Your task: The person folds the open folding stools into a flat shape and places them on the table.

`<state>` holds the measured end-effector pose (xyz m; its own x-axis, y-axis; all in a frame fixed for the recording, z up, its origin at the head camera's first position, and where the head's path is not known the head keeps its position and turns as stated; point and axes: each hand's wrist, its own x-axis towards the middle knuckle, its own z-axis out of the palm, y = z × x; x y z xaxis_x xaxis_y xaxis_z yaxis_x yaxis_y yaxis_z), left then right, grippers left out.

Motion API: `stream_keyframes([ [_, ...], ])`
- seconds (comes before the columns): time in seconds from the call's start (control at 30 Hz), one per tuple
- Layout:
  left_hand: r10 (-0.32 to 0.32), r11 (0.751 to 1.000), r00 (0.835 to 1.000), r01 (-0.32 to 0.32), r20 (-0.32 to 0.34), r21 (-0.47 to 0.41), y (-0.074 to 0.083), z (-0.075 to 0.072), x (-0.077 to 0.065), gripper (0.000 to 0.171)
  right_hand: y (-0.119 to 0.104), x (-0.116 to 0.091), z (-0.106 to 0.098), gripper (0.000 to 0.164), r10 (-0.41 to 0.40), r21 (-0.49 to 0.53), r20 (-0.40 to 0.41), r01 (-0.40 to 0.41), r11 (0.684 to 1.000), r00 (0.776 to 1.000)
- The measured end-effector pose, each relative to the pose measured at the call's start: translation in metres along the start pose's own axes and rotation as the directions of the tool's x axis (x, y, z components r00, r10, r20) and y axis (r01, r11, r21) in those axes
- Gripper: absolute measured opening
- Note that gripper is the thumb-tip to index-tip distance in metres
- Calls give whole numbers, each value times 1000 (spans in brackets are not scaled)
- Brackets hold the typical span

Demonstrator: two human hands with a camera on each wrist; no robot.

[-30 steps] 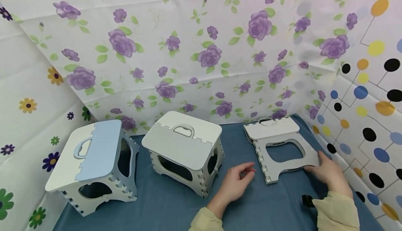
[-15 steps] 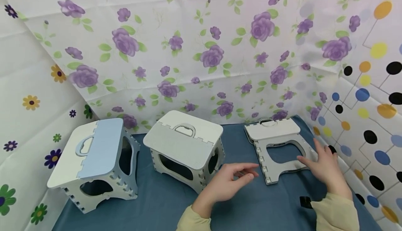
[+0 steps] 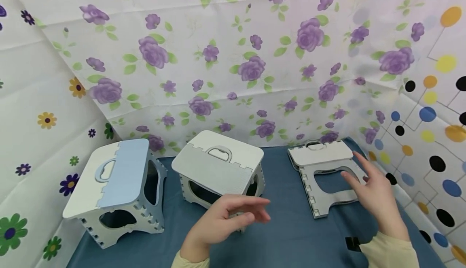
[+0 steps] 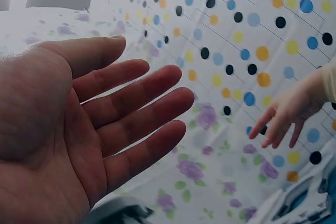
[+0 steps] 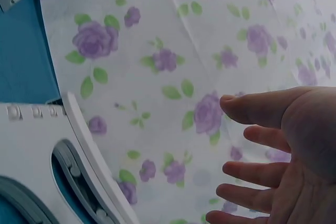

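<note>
A folded step stool (image 3: 320, 154), white and grey, lies flat at the right of the cloth. Over its right edge hovers my right hand (image 3: 376, 195), fingers spread and holding nothing; the right wrist view has that hand (image 5: 283, 166) apart from the stool's frame (image 5: 31, 145). My left hand (image 3: 223, 223) is in the air in front of the unfolded grey-and-white step stool (image 3: 222, 158), hiding part of its legs. In the left wrist view the fingers of the left hand (image 4: 84, 114) are extended, with nothing in them.
An unfolded blue-and-white step stool (image 3: 113, 175) stands at the left. Blue cloth (image 3: 284, 235) covers the surface. A flowered sheet (image 3: 218, 57) hangs behind, and a dotted sheet (image 3: 437, 138) closes the right side. A small black object (image 3: 352, 243) is beside the right sleeve.
My right hand has let go of the folded stool's right edge and lifted above it. My left hand has drawn left, in front of the middle stool. The stools stay in place.
</note>
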<state>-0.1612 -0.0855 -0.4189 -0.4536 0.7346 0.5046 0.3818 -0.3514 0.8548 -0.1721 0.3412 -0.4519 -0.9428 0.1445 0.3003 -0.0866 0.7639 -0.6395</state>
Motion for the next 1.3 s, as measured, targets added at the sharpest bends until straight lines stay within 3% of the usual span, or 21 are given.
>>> stream_keyframes([
  [0.1,65,997,998,-65,-13,-49,9,-7,-7,40,-11,-1,2,78,-24,34,-1,24,999,1000],
  [0.27,146,986,985,-152,-94,-64,21,-26,-21,41,-27,-1,8,77,-54,25,6,53,998,999],
  [0.43,196,981,958,-189,-211,51,36,-45,-39,39,-41,-1,18,76,-101,35,-1,101,994,995],
  [0.6,244,962,912,-183,-331,203,43,-63,-57,36,-55,-3,35,75,-161,69,31,159,985,986],
  [0.67,262,954,884,-176,-386,243,43,-69,-62,34,-60,-5,42,75,-188,72,42,185,980,981],
  [0.77,293,937,825,-146,-484,317,43,-79,-67,32,-67,-6,51,76,-230,98,73,223,970,970],
  [0.93,331,915,694,-71,-639,397,43,-90,-75,28,-83,-8,64,76,-288,128,95,275,953,953],
  [1.03,342,911,629,-40,-699,409,42,-95,-80,27,-96,-12,69,78,-310,145,100,294,945,945],
  [1.17,316,917,574,20,-755,399,37,-98,-85,29,-114,-20,76,87,-314,201,162,280,939,935],
  [1.3,269,906,533,142,-802,398,30,-100,-89,33,-127,-27,86,93,-305,230,229,254,940,924],
])
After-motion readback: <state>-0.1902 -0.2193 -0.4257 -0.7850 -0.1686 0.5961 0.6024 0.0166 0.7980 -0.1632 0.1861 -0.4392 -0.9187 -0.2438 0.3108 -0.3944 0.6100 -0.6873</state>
